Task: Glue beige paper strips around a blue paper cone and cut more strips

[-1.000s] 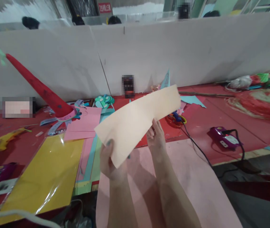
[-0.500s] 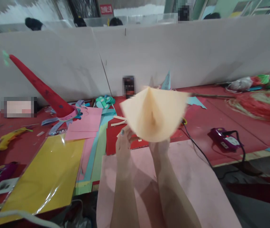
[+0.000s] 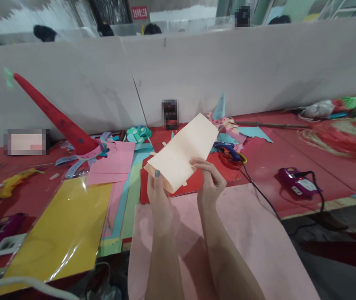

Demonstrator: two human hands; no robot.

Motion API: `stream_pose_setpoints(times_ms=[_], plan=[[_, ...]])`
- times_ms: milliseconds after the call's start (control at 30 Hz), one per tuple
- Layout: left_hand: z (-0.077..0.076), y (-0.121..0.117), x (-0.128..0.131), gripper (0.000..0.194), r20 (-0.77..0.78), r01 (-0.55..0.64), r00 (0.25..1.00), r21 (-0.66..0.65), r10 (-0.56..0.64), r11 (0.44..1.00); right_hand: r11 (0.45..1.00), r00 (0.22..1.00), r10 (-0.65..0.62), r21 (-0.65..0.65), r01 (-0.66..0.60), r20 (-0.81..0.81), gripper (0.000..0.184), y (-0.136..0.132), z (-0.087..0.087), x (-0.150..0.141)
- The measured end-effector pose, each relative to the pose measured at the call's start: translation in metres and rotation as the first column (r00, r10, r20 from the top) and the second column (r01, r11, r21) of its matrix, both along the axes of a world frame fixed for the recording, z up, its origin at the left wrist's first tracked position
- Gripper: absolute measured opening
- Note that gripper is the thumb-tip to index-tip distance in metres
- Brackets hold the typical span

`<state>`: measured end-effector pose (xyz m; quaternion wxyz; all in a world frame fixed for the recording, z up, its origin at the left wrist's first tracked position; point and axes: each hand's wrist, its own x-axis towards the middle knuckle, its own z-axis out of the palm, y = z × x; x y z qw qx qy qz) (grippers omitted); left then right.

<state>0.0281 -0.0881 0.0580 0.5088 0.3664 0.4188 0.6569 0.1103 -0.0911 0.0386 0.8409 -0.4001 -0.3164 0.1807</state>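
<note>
A cream sheet of paper (image 3: 184, 149), folded over into a narrower strip, is held up above the table by both hands. My left hand (image 3: 159, 199) pinches its lower left corner, thumb on top. My right hand (image 3: 209, 183) grips the lower right edge, fingers curled over the fold. Below my forearms a large pink sheet (image 3: 253, 237) lies flat on the red table (image 3: 331, 154).
A yellow sheet in clear wrap (image 3: 56, 229) lies at the left, with pink and green sheets beside it. A tall red cone (image 3: 56, 114) leans at the back left. A purple glue gun (image 3: 295, 181) with a black cord sits at the right. A white partition (image 3: 228, 71) stands behind.
The cream sheet, held out long a second ago, was bent into a curve and is now folded over into a narrower double strip. Both hands have come closer together.
</note>
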Motion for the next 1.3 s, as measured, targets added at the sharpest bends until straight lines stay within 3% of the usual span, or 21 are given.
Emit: stream_pose_setpoints(times_ms=[167,367,600,700,833,1000,1167,1300], plan=[[0.004,-0.003,-0.001,0.059,0.224,0.067,0.972,0.042,-0.075,0.997,0.997,0.996,-0.074,-0.029,0.076,0.057,0.027,-0.003,0.002,-0.001],[-0.003,0.002,0.001,0.052,0.102,0.002,0.995,-0.094,0.007,0.996,0.997,0.983,-0.072,-0.025,0.077,0.169,0.027,-0.004,-0.004,-0.003],[-0.022,0.018,-0.002,0.041,0.165,-0.014,0.985,-0.177,0.044,0.984,1.0,1.0,-0.011,-0.002,0.011,-0.025,0.023,-0.001,-0.003,-0.002],[-0.021,0.017,-0.004,0.042,0.137,-0.065,0.986,-0.216,0.096,0.974,1.0,0.988,0.017,-0.012,-0.019,-0.152,0.021,0.002,-0.001,-0.002],[-0.016,0.014,-0.004,0.045,0.098,-0.162,0.979,-0.162,0.179,0.973,0.989,0.943,0.109,-0.063,-0.135,-0.313,0.042,0.009,-0.004,-0.002],[-0.009,0.009,0.001,0.045,0.112,-0.196,0.973,-0.064,0.202,0.979,0.933,0.859,0.287,-0.079,-0.351,-0.424,0.037,0.016,-0.012,-0.003],[0.0,0.0,0.003,0.042,0.107,-0.052,0.992,-0.077,0.06,0.996,0.976,0.882,0.143,-0.083,-0.2,-0.449,0.034,0.018,-0.013,-0.002],[-0.006,0.003,0.004,0.04,0.001,0.011,1.0,-0.137,-0.011,0.991,0.978,0.846,0.129,-0.073,-0.194,-0.517,0.036,0.02,-0.016,0.0]])
